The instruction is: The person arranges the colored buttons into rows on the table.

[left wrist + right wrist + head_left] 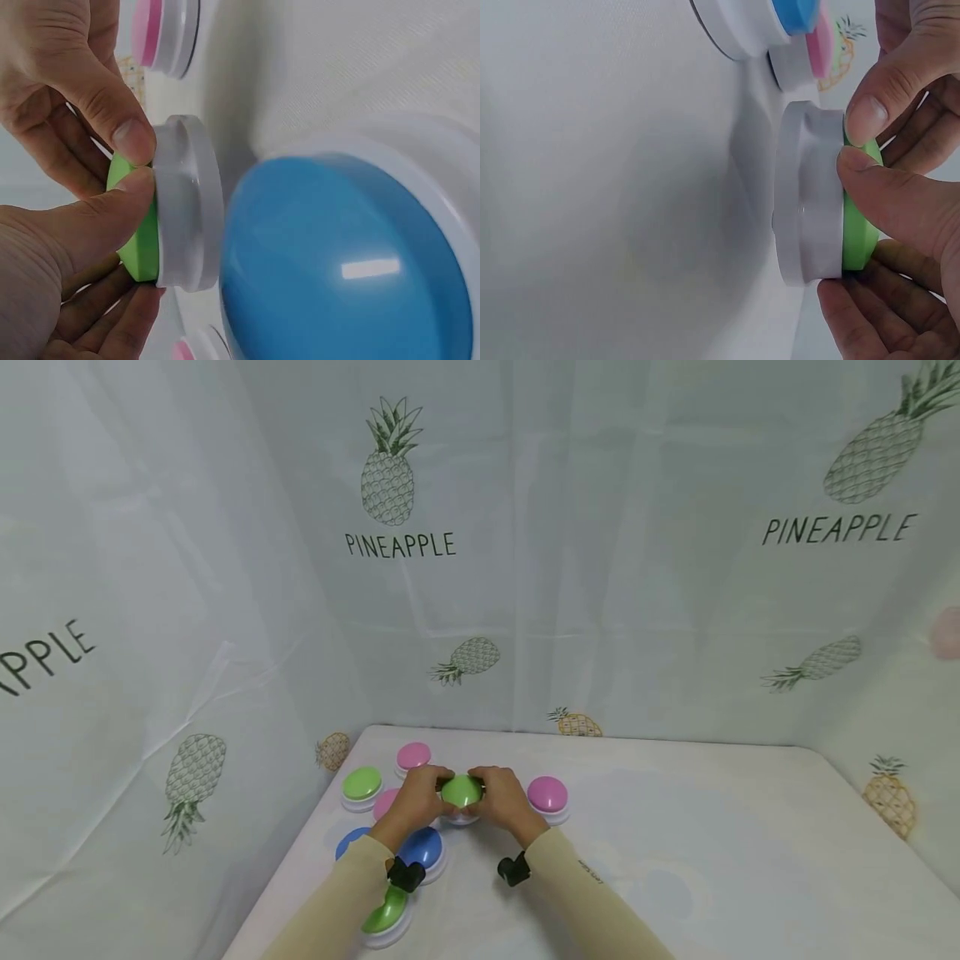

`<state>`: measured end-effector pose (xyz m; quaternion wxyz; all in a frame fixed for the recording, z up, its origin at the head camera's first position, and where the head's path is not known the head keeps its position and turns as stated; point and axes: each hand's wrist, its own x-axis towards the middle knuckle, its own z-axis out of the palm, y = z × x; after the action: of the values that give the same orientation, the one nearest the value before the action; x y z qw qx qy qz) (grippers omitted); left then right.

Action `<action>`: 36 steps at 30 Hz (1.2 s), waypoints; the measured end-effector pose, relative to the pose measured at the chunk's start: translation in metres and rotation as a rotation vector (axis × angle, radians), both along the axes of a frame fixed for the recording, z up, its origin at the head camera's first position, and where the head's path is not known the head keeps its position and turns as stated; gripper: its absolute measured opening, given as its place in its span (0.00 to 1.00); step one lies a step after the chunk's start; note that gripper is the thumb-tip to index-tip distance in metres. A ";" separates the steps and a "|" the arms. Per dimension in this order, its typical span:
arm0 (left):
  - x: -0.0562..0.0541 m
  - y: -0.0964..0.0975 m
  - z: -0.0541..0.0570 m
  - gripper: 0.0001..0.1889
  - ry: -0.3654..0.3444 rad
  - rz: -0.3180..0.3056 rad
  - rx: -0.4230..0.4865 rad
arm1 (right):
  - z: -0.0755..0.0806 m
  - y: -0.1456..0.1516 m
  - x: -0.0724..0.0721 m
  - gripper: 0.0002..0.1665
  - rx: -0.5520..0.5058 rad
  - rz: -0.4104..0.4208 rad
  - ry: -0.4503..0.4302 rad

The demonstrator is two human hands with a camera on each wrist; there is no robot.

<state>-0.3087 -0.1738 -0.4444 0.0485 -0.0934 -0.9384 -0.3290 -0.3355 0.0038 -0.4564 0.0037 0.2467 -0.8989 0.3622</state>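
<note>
Both hands grip one round push button (461, 791) with a green domed top and a white base. My left hand (416, 797) holds its left side, thumb and fingers at the edge of the green top. On the opposite side my right hand (507, 800) has the same kind of grip; the two thumbs nearly meet at the near rim. In the right wrist view the white base (810, 195) is close over the white tabletop (630, 187). A blue button (337, 255) sits just beside my left wrist, partly hidden by it in the head view.
More buttons stand around: a pink one (547, 795) right of my hands, another pink one (413, 756) behind, a green one (362, 784) at the left edge, and a green one (386, 912) by my left sleeve. A pineapple-print curtain (570, 568) encloses the table's back and sides.
</note>
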 end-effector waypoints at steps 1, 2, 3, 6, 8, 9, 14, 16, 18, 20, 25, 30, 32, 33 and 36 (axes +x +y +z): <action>-0.001 0.001 0.000 0.31 0.004 -0.003 0.001 | 0.000 0.002 0.000 0.37 -0.001 -0.001 0.004; -0.001 0.003 0.000 0.31 0.008 -0.005 0.000 | 0.001 0.003 0.001 0.37 -0.005 -0.003 0.006; -0.001 0.004 0.000 0.31 0.010 -0.006 0.006 | 0.001 0.005 0.001 0.37 -0.007 -0.007 0.007; -0.003 0.009 0.000 0.31 0.008 -0.010 0.022 | 0.003 0.010 0.001 0.36 -0.011 -0.015 0.029; -0.004 0.013 0.000 0.31 -0.004 -0.006 0.033 | 0.003 0.015 0.001 0.36 -0.002 -0.027 0.043; -0.004 0.016 -0.001 0.32 -0.007 -0.005 0.035 | 0.003 0.017 0.001 0.36 0.001 -0.032 0.048; -0.008 0.026 -0.002 0.32 -0.003 -0.001 0.031 | 0.004 0.029 0.001 0.37 -0.011 -0.043 0.051; -0.010 0.030 -0.002 0.32 -0.004 -0.004 0.041 | 0.004 0.034 0.000 0.37 -0.023 -0.043 0.054; -0.012 0.034 -0.002 0.33 -0.006 -0.010 0.053 | 0.004 0.038 0.000 0.37 -0.033 -0.048 0.053; -0.013 0.038 -0.001 0.33 -0.009 -0.014 0.065 | 0.005 0.043 -0.001 0.37 -0.036 -0.053 0.062; -0.016 0.050 0.000 0.34 0.004 -0.027 0.081 | 0.007 0.054 -0.002 0.38 -0.034 -0.087 0.055; -0.020 0.062 0.001 0.34 0.015 -0.051 0.093 | 0.006 0.066 -0.002 0.39 -0.023 -0.120 0.054; -0.021 0.067 0.002 0.34 0.013 -0.056 0.095 | 0.006 0.071 -0.002 0.38 -0.022 -0.130 0.064; -0.022 0.070 0.001 0.34 0.011 -0.057 0.098 | 0.007 0.073 -0.002 0.38 -0.026 -0.134 0.065; -0.023 0.077 0.001 0.34 0.003 -0.052 0.106 | 0.008 0.080 -0.002 0.38 -0.036 -0.138 0.066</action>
<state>-0.3321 -0.0968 -0.4435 0.0460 -0.1157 -0.9169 -0.3793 -0.3375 0.0838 -0.4484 0.0629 0.1960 -0.9064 0.3688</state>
